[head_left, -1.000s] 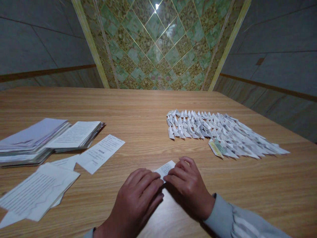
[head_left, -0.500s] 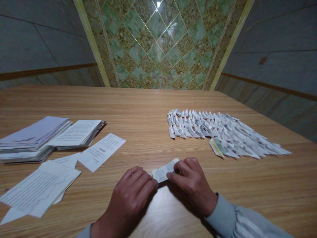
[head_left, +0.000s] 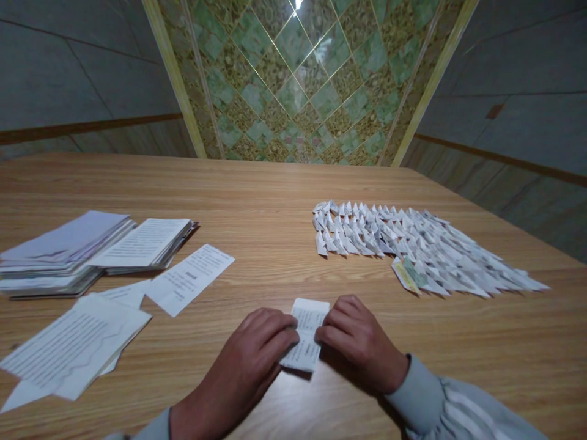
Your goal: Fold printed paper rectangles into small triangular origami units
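two hands, both coming in from the near edge, palms down, wrists low, knuckles up. left hand [head_left: 252, 354] reaches up and rightward, fingers bent; right hand [head_left: 360, 342] mirrors it, fingers curled tighter. one pale grey sleeve cuff [head_left: 419, 391] on the right wrist, its match at the left wrist, mostly cut off.

grip, left: pinching the left side of one small folded white printed-paper rectangle [head_left: 307, 342]. grip, right: pinching its right side. thumbs mostly hidden. paper sits between the hands, center near part of the wood-grain brown bench [head_left: 257, 244]; can't tell if it touches the surface.

left side: two paper stacks side by side, one lavender-topped paper stack [head_left: 68, 238], one white printed-paper stack [head_left: 144, 244]. one loose white printed slip [head_left: 190, 281] nearer. one cream sheet with dark lines [head_left: 76, 348] over other paper, count below unclear.

right side: one block of pointed folded white paper pieces [head_left: 431, 250], rows overlapping, too many to count; one yellow-and-green folded piece [head_left: 406, 276] at its near edge.
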Demonstrator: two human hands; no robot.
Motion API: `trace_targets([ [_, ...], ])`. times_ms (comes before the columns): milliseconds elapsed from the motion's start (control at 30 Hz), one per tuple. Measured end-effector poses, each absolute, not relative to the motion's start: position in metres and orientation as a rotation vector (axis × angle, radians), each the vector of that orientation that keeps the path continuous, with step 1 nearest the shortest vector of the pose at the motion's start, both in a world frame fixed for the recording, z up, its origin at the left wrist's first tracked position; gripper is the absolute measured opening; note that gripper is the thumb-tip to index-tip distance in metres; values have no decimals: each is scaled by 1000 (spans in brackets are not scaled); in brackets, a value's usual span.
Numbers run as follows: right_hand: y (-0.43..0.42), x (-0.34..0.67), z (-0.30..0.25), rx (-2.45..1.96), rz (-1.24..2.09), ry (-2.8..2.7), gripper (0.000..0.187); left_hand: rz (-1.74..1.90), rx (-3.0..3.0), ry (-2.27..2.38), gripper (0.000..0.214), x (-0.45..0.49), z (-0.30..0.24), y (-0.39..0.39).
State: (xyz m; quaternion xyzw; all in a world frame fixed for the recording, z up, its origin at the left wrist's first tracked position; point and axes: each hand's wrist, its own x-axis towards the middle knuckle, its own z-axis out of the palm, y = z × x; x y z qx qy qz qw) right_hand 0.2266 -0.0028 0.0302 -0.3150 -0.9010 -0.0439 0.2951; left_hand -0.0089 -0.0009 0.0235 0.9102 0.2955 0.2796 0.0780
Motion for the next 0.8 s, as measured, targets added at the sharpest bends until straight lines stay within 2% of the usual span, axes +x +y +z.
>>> trace_targets([
  [100, -1, 228, 27, -813, -61, -2475, 33, 825, 2732, 826, 26, -8, 22, 0],
  [500, -6, 228, 25, -921, -94, -2548, 26, 780, 2859, 1009, 19, -1, 27, -18],
  [633, -10, 230, 26, -1019, 148, -2536, 8, 783, 2753, 982, 22, -3, 20, -15],
  [800, -9, 232, 26, -1124, 491, -2417, 8, 773, 2570, 1038, 10, -6, 19, -16],
])
